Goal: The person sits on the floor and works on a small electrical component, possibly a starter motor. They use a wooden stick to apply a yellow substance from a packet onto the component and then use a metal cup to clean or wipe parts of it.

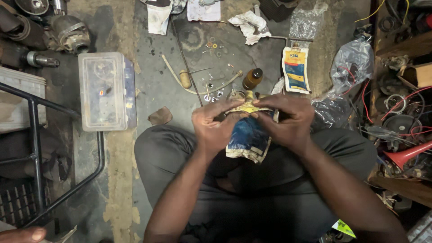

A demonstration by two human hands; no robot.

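Both my hands hold a crumpled blue and white pouch [249,137] above my lap. My left hand [215,127] grips its left upper edge. My right hand [288,119] pinches its top right, where a yellowish part [247,107] sticks out between my fingers. What lies inside the pouch is hidden. I sit with knees apart in dark grey trousers [166,153].
A clear plastic box [107,91] lies on the floor at left. A brown bottle [252,78], a screwdriver with a wooden handle [185,78], a pale hose [198,90], small washers [213,46] and a yellow and white sachet [295,69] lie ahead. Wires and parts [396,112] crowd the right. A black metal frame [40,148] stands at left.
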